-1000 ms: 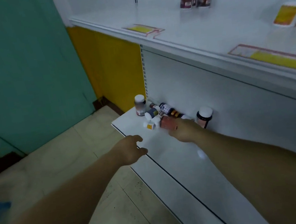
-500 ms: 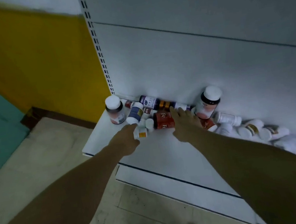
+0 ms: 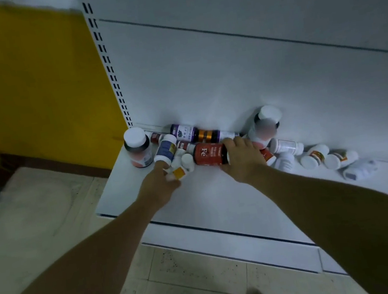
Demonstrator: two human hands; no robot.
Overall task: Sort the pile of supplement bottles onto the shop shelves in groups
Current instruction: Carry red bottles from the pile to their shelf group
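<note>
Supplement bottles (image 3: 207, 155) lie jumbled, white-capped, labels mixed.

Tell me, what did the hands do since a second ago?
The left hand moved forward from the shelf edge into the pile and now pinches the yellow bottle. The right hand stayed on the red bottle, its fingers now curled over it. The rest of the pile lies as before, and the tall bottle at the left end still stands upright.

shop | white slotted shelving upright (image 3: 108, 67) | supplement bottles (image 3: 210, 154) on bottom shelf (image 3: 210, 201)
</note>
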